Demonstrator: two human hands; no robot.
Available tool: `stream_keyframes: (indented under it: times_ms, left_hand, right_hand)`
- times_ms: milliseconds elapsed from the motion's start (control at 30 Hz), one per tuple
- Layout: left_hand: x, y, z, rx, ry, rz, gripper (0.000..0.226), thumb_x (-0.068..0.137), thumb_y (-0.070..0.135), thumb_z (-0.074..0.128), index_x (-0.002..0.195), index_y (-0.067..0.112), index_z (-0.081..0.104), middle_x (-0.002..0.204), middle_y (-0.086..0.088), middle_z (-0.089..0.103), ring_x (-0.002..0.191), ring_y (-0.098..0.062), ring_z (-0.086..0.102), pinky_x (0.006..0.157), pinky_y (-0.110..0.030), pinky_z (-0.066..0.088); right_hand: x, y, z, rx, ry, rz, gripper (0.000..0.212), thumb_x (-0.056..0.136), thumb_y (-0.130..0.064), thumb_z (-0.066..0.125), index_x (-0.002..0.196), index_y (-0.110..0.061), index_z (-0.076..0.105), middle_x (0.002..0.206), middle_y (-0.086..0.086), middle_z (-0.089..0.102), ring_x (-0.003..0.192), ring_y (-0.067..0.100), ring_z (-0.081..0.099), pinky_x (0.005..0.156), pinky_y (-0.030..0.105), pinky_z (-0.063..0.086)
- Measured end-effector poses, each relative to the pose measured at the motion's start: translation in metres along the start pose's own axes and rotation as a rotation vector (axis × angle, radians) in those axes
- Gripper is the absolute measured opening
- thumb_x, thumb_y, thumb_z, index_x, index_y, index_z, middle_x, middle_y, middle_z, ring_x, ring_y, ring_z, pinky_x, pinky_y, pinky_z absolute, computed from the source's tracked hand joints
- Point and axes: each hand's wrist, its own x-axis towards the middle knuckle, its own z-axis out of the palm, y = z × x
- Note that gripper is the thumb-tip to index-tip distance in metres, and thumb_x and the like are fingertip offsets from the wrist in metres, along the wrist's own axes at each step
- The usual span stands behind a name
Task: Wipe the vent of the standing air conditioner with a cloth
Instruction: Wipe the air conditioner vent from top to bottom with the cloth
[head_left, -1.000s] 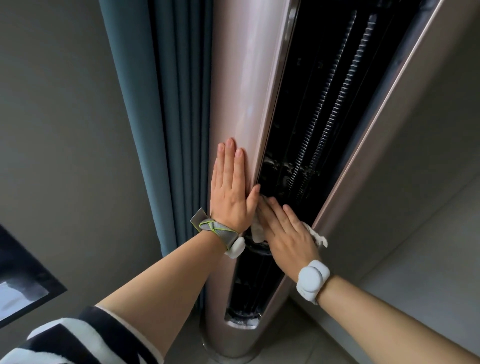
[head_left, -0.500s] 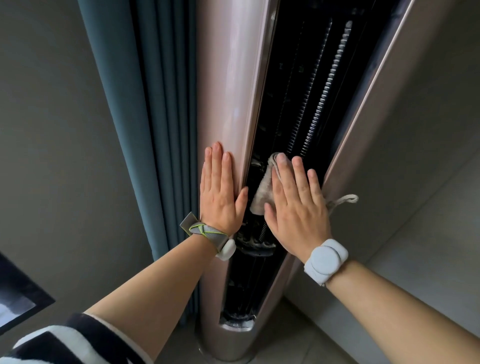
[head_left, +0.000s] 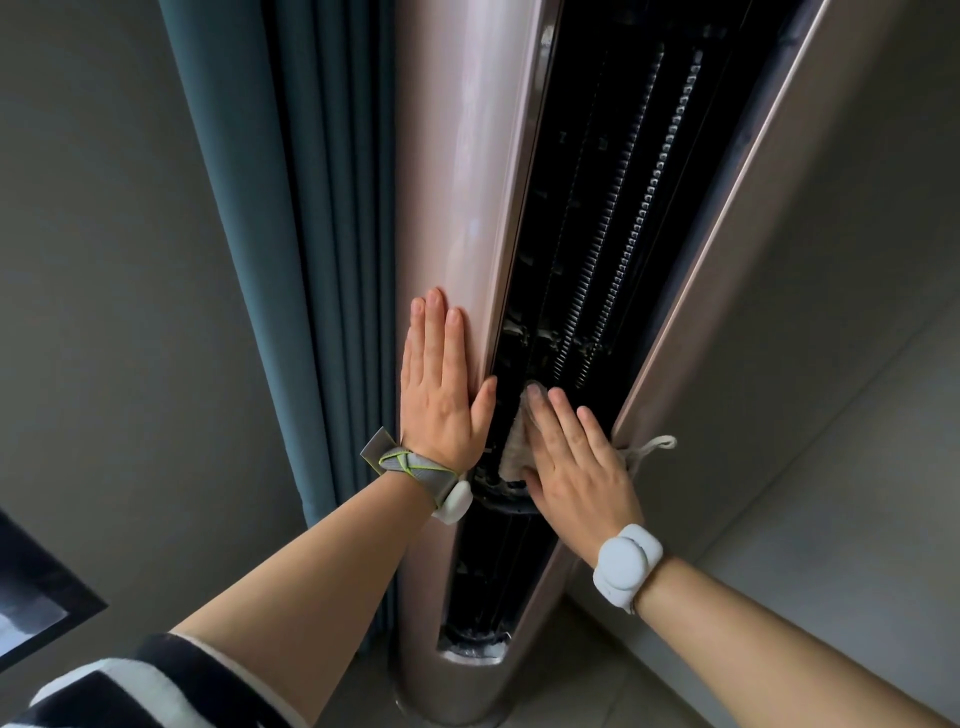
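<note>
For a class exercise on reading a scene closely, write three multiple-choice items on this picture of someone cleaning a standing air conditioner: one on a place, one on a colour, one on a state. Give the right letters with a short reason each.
1. Where does the left hand rest?
A. flat on the pink casing left of the vent
B. on the curtain
C. inside the vent

2. What colour is the curtain beside the unit?
A. red
B. white
C. dark teal blue

3. How is the cloth being used?
A. hanging loose from the casing
B. pressed under the right hand against the dark vent
C. folded on the floor

Answers:
1 A, the palm and fingers lie flat on the pink panel.
2 C, the folds left of the casing are teal blue.
3 B, the flat fingers cover the cloth in the vent opening.
</note>
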Motion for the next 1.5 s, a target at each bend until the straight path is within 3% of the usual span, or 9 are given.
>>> stream_keyframes:
  times_ms: [200,367,533,700,933,1167,1333,1500]
  left_hand:
    - [0.0,0.0,0.0,0.003,-0.009,-0.007,0.063,0.101,0.04,0.024,0.151,0.016,-0.005,0.16,0.0,-0.01,0.148,-0.029,-0.001,0.122,-0.043,0.006]
    - [0.0,0.001,0.001,0.001,-0.004,-0.01,0.063,0.101,0.04,0.023,0.151,0.014,-0.004,0.161,-0.001,-0.012,0.149,-0.029,-0.001,0.122,-0.042,0.006]
    - [0.0,0.001,0.0,0.008,-0.005,-0.014,0.063,0.101,0.041,0.023,0.151,0.015,-0.005,0.16,-0.002,-0.01,0.149,-0.028,-0.003,0.122,-0.042,0.006]
    - [-0.001,0.0,0.001,0.014,-0.009,-0.014,0.063,0.1,0.04,0.024,0.151,0.012,-0.002,0.157,-0.007,0.002,0.149,-0.03,-0.001,0.122,-0.043,0.007]
    - [-0.002,-0.001,0.002,0.018,-0.024,-0.026,0.063,0.1,0.042,0.023,0.151,0.014,-0.004,0.16,-0.001,-0.012,0.149,-0.031,-0.001,0.122,-0.044,0.007]
    - [-0.002,0.001,0.001,0.02,-0.011,-0.01,0.063,0.1,0.041,0.023,0.151,0.014,-0.004,0.16,0.0,-0.013,0.149,-0.029,-0.001,0.122,-0.042,0.007]
    - [-0.003,0.0,0.001,0.024,-0.004,-0.012,0.063,0.1,0.04,0.024,0.151,0.013,-0.003,0.158,-0.009,0.001,0.148,-0.031,0.002,0.122,-0.044,0.009]
    - [-0.002,0.001,0.001,0.024,-0.01,-0.011,0.063,0.1,0.04,0.023,0.151,0.015,-0.004,0.16,0.0,-0.012,0.149,-0.029,-0.001,0.122,-0.042,0.007]
  right_hand:
    - [0.008,0.008,-0.009,-0.017,0.018,0.045,0.079,0.095,-0.044,0.044,0.152,-0.002,0.011,0.161,0.01,0.0,0.148,0.027,0.0,0.121,0.041,-0.004]
    - [0.035,0.027,-0.023,-0.03,0.087,0.153,0.071,0.099,-0.042,0.036,0.153,-0.004,0.009,0.161,0.009,-0.003,0.148,0.028,-0.002,0.121,0.043,-0.001]
    - [0.032,0.027,-0.02,-0.032,0.085,0.107,0.07,0.099,-0.041,0.034,0.153,-0.003,0.01,0.161,0.011,-0.003,0.148,0.029,-0.002,0.121,0.043,-0.002]
    - [0.006,0.007,-0.005,0.027,0.029,0.004,0.079,0.092,-0.037,0.044,0.152,0.0,0.009,0.161,0.013,-0.003,0.148,0.027,-0.002,0.121,0.041,-0.007]
    - [-0.012,-0.008,0.002,0.046,-0.045,-0.04,0.083,0.089,-0.037,0.047,0.153,-0.003,0.005,0.161,0.01,-0.002,0.148,0.027,-0.003,0.121,0.04,-0.009]
    - [0.021,0.022,-0.018,0.038,0.057,0.104,0.073,0.094,-0.038,0.041,0.153,-0.006,0.011,0.162,0.008,0.0,0.148,0.028,-0.001,0.121,0.042,-0.003]
    - [0.034,0.031,-0.026,0.016,0.09,0.128,0.073,0.095,-0.04,0.038,0.153,-0.005,0.01,0.161,0.009,0.001,0.148,0.027,0.0,0.121,0.041,-0.001]
    - [0.023,0.018,-0.016,0.05,0.073,0.088,0.073,0.093,-0.034,0.041,0.152,-0.002,0.012,0.161,0.011,0.0,0.149,0.026,0.0,0.121,0.04,-0.004]
